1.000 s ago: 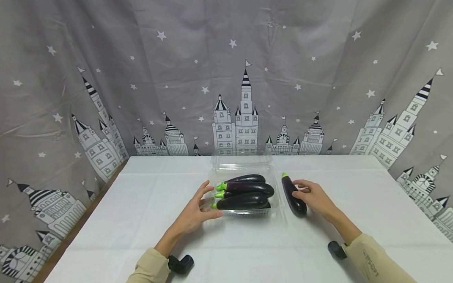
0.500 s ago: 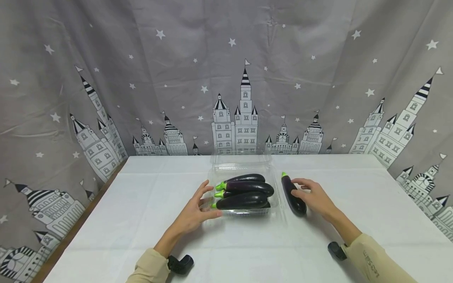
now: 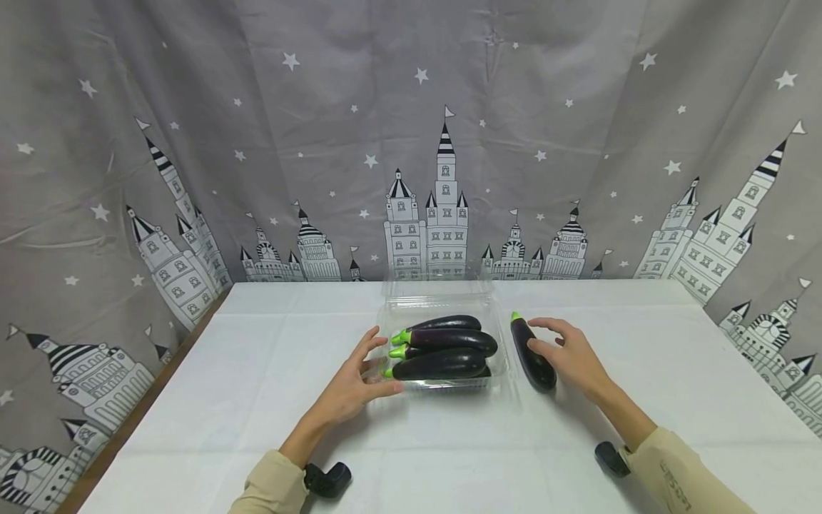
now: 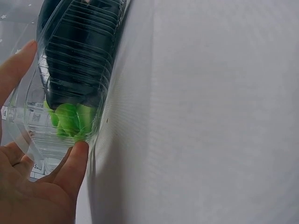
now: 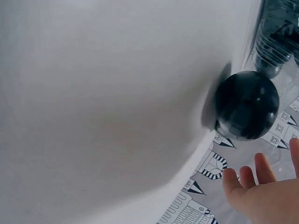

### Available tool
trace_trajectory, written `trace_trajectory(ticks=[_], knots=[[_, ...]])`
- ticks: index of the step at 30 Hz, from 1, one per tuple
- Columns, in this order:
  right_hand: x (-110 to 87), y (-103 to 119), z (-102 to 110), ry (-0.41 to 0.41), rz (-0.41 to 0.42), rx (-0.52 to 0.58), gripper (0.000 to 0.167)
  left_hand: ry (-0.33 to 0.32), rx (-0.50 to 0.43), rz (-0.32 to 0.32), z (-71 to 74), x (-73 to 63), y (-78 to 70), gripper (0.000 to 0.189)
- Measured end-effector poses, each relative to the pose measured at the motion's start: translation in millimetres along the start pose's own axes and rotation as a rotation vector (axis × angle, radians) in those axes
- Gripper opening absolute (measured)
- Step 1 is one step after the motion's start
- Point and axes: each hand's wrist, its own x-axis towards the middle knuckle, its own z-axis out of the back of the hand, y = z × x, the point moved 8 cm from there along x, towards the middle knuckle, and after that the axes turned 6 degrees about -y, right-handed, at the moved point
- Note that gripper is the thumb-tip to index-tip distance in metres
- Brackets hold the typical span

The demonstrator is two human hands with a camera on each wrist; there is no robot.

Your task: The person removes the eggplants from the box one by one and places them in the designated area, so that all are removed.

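A clear plastic clamshell box (image 3: 443, 383) stands mid-table, its lid tipped back, with several dark eggplants (image 3: 439, 365) inside, green stems to the left. My left hand (image 3: 347, 391) spreads its thumb and fingers around the box's left end; in the left wrist view a fingertip meets the ribbed wall (image 4: 84, 60) beside the green stems. One loose eggplant (image 3: 531, 360) lies to the right of the box, stem pointing away. My right hand (image 3: 574, 358) hovers over its right side, fingers loosely bent. In the right wrist view those fingers show apart from the eggplant's rounded end (image 5: 247, 106).
White cloth (image 3: 449, 457) covers the table, whose brown left edge (image 3: 154, 392) shows. Behind hangs a grey curtain (image 3: 411, 43) printed with castles and stars. A black wrist camera (image 3: 328, 480) sits by the left sleeve, another camera (image 3: 611, 459) by the right.
The right hand's fingers have lifted slightly and loosened over the loose eggplant. The left hand, the box and the eggplants have stayed in place.
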Motion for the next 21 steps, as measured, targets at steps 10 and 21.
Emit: trace_trajectory(ticks=[10,21], knots=[[-1.9,13.3,-0.5,-0.008,0.053,0.028,0.039,0.003,0.002,0.006,-0.5,1.1,0.6,0.099],[-7.8,36.8,-7.6,0.007,0.135,0.116,0.034,0.008,-0.001,0.0,-0.8,1.4,0.3,0.094]])
